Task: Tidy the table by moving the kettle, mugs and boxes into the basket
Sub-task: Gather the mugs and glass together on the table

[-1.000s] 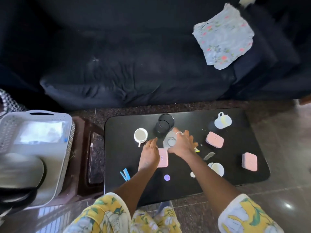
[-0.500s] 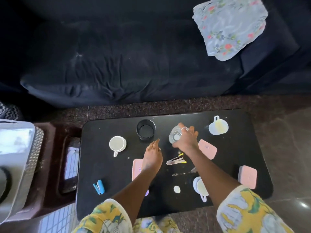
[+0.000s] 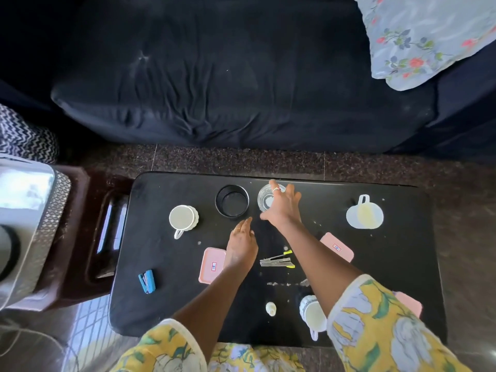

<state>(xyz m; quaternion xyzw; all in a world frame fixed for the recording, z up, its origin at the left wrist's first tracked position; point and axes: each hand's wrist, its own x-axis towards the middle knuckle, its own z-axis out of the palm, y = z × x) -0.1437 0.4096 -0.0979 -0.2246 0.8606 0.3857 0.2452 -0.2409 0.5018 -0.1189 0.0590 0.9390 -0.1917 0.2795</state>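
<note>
On the black table [image 3: 161, 312] stand a white mug [image 3: 183, 218] at the left, a second white mug [image 3: 312, 316] near the front, and a white kettle-like jug [image 3: 364, 214] at the right. There are three pink boxes: one at the left [image 3: 212, 265], one at the right [image 3: 336, 247], and one [image 3: 408, 303] half hidden by my sleeve. My right hand [image 3: 281, 208] lies over a clear glass [image 3: 264, 202] at the back, thumb on its near side and a ringed finger over its far rim. My left hand [image 3: 241, 245] hovers flat beside the left pink box and holds nothing. The grey basket [image 3: 43, 224] sits at far left.
A black cup [image 3: 232, 200] stands just left of the glass. A blue stapler [image 3: 146, 281], a metal stapler [image 3: 277, 261] and a small white bottle [image 3: 271, 308] lie on the table. The basket rests on a brown stool [image 3: 80, 237]. A dark sofa with a floral pillow [image 3: 424, 36] is behind.
My right hand has carried the glass toward the table's back edge, next to the black cup. My left hand has come off the pink box. The view has shifted.
</note>
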